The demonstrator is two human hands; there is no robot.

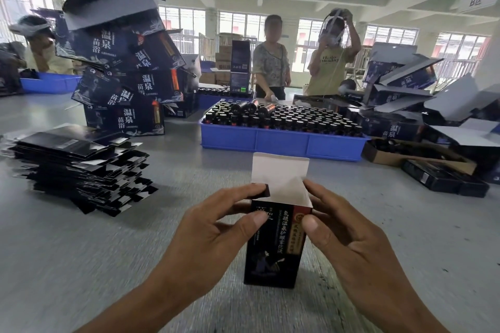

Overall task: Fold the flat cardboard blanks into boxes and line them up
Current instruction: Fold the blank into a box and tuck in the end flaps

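Note:
A small dark printed box (276,249) stands upright in front of me, its white-lined top lid flap raised and open. My left hand (216,227) pinches its upper left side, thumb on the front face and fingers over the left side flap. My right hand (349,235) grips the upper right corner, thumb on the red label strip. A thick pile of flat dark blanks (81,165) lies on the grey table (81,265) to the left.
A blue tray (281,140) full of dark bottles sits just beyond the box. A leaning tower of large dark cartons (124,62) rises at the back left. More open cartons (422,105) pile at the right. Two people (270,59) stand across the table.

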